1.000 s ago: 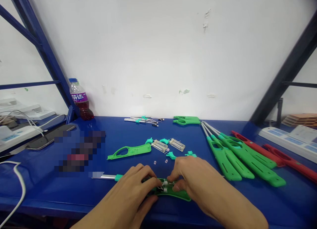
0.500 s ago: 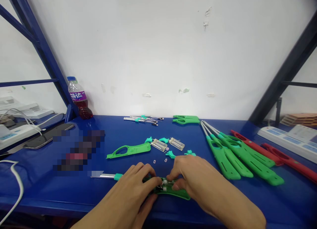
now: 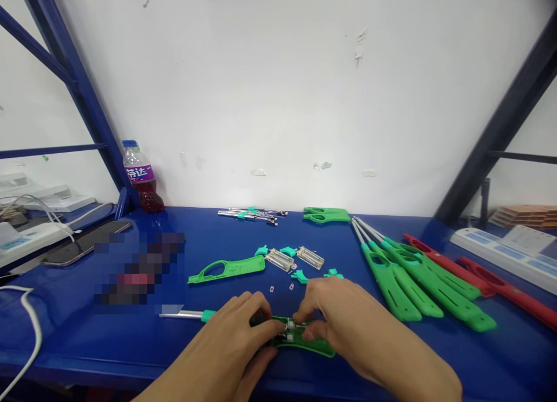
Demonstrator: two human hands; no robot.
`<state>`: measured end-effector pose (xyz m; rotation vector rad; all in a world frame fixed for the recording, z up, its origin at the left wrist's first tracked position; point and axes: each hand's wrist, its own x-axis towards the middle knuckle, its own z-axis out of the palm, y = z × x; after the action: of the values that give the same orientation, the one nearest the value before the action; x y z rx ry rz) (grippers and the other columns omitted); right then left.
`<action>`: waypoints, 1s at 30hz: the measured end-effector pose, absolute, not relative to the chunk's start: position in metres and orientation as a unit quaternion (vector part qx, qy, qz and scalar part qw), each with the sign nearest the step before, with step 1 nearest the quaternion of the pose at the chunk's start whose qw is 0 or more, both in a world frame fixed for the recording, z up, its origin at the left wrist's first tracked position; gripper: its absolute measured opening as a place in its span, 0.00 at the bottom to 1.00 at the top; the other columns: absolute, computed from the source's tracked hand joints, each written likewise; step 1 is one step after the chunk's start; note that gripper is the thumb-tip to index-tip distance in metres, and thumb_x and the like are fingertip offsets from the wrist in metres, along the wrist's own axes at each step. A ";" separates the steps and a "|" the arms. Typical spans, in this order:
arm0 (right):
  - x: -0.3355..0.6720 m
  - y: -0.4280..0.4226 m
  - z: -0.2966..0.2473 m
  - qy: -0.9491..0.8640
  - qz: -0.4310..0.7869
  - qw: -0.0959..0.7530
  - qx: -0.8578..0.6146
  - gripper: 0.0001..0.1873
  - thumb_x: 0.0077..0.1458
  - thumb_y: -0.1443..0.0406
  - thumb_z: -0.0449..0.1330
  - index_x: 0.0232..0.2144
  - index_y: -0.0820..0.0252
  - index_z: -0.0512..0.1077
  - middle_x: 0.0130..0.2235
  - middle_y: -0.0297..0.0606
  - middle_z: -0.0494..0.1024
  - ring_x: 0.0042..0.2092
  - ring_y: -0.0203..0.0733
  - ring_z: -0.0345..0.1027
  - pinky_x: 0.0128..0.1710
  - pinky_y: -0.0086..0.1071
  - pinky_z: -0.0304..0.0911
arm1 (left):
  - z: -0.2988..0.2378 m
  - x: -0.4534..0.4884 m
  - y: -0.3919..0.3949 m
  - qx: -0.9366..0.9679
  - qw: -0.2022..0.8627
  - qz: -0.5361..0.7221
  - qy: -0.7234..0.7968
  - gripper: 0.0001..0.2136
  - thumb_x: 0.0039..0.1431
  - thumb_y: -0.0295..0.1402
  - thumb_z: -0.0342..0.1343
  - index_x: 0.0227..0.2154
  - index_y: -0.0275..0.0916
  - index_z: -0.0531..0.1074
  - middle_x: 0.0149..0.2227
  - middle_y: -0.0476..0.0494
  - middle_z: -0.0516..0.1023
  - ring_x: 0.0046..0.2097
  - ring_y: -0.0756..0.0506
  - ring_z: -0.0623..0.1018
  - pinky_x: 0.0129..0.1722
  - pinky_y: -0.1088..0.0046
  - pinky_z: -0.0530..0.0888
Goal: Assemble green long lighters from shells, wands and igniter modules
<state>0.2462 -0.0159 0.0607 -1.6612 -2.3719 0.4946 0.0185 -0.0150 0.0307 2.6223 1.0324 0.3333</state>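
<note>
A half-built stick lighter lies in front of me at the table's near edge, its green casing (image 3: 319, 348) with the inside facing up. Its silver tube (image 3: 185, 314) and teal collar (image 3: 208, 315) stick out to the left. My left hand (image 3: 248, 332) is closed around the casing's middle, thumb on the small inner parts. From the right, my right hand (image 3: 333, 309) pinches with thumb and forefinger inside the casing, beside a small white valve (image 3: 290, 323). What lies beneath the right fingers is mostly hidden.
Beyond my hands lie clear fuel tanks (image 3: 310, 257), teal triggers (image 3: 299, 276) and a green casing half (image 3: 239, 267). Further back are metal tubes (image 3: 248, 216) and more green casings (image 3: 326, 214). Green lighters (image 3: 404, 280) and red ones (image 3: 452, 263) are at right; a bottle (image 3: 143, 178) stands back left.
The view has tilted slightly, so everything sits a little lower. Both hands keep nearly the same hold on the lighter.
</note>
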 end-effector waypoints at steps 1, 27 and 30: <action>0.246 -0.016 0.061 -0.803 0.168 0.103 -0.563 0.17 0.53 0.76 0.65 0.35 0.49 0.87 0.37 0.37 0.87 0.40 0.44 0.79 0.35 0.30 0.60 | 0.030 0.018 -0.015 0.913 0.150 0.121 0.359 0.19 0.68 0.18 0.55 0.54 0.48 0.75 0.49 0.45 0.74 0.49 0.38 0.77 0.50 0.56 0.77; 0.283 0.013 0.060 -0.755 0.034 0.169 -0.632 0.15 0.73 0.58 0.54 0.47 0.49 0.82 0.45 0.38 0.85 0.46 0.55 0.80 0.46 0.45 0.66 | 0.034 0.019 -0.018 0.918 0.097 0.138 0.360 0.18 0.66 0.23 0.64 0.54 0.49 0.77 0.53 0.45 0.79 0.52 0.37 0.80 0.55 0.57 0.79; 0.284 0.013 0.058 -0.757 0.036 0.178 -0.627 0.16 0.73 0.57 0.54 0.47 0.48 0.82 0.47 0.38 0.86 0.48 0.56 0.80 0.49 0.46 0.66 | 0.033 0.007 -0.010 0.905 0.106 0.208 0.355 0.17 0.68 0.27 0.61 0.57 0.51 0.76 0.54 0.45 0.79 0.54 0.39 0.81 0.55 0.61 0.80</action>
<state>0.2840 0.0134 0.0581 -1.7735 -2.1419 0.1017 0.0069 -0.0098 0.0333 2.6663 1.0471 0.6129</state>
